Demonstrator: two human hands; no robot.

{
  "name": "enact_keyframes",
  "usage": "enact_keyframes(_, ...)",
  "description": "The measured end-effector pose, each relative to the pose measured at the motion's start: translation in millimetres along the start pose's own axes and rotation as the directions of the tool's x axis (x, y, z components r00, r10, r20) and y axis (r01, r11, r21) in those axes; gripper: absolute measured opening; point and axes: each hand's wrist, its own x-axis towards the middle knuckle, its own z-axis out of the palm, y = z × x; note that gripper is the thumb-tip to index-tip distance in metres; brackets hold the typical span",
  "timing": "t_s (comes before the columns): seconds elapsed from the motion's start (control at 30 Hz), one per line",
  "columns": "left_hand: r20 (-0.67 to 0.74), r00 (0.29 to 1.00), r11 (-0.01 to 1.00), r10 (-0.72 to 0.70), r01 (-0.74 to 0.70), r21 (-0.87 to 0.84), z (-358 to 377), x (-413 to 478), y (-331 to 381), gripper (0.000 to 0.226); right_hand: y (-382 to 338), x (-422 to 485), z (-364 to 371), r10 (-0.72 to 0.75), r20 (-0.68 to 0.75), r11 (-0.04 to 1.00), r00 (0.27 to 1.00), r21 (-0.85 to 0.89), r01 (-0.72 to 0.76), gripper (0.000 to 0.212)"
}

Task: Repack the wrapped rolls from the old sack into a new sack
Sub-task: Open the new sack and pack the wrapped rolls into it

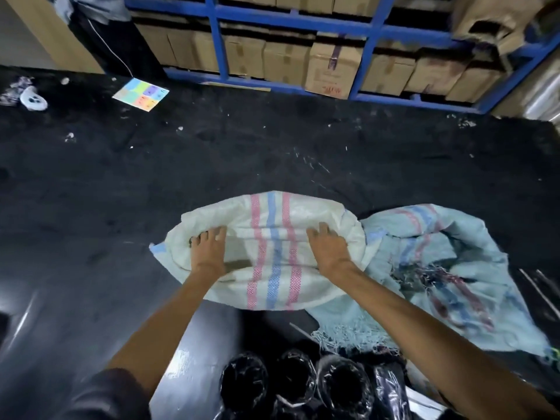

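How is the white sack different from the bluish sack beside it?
The white sack looks clean and whole; the bluish sack is torn and frayed. The white sack is bunched into a rounded shape; the bluish sack lies crumpled and spread out. The left hand and right hand hold the white sack; neither holds the bluish sack. Both are woven, with pink and blue stripes.

New sack (274, 253) of clean woven plastic cloth, old sack (439, 268) of woven cloth, frayed and torn; wrapped rolls (342, 386) in glossy clear film; floor (151, 165) dark, matt, scuffed; cartons (333, 68) of brown cardboard, rack (368, 47) of blue painted metal
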Motion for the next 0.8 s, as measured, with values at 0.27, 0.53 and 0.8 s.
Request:
enact_keyframes(0.27,0.211,0.971,0.99,-0.117,0.097,0.101,-72.3,-10.7,-21.4,0.084,56.4,-2.7,-26.1,-0.011,0.193,0.998,0.981,0.066,-0.002,0.106)
enact_keyframes(0.53,0.013,0.974,0.922,0.227,-0.219,0.319,-81.6,-41.0,-16.2,0.079,68.5,-38.1,-48.8,-0.311,-0.085,0.94,0.947,-0.172,0.294,0.073)
enact_keyframes(0.8,-0.087,0.994,0.904,0.064,-0.021,0.428,-44.8,-60.6,-18.5,0.109,70.0,-37.7,-15.9,-0.188,-0.177,0.941,0.966,-0.315,0.126,0.117)
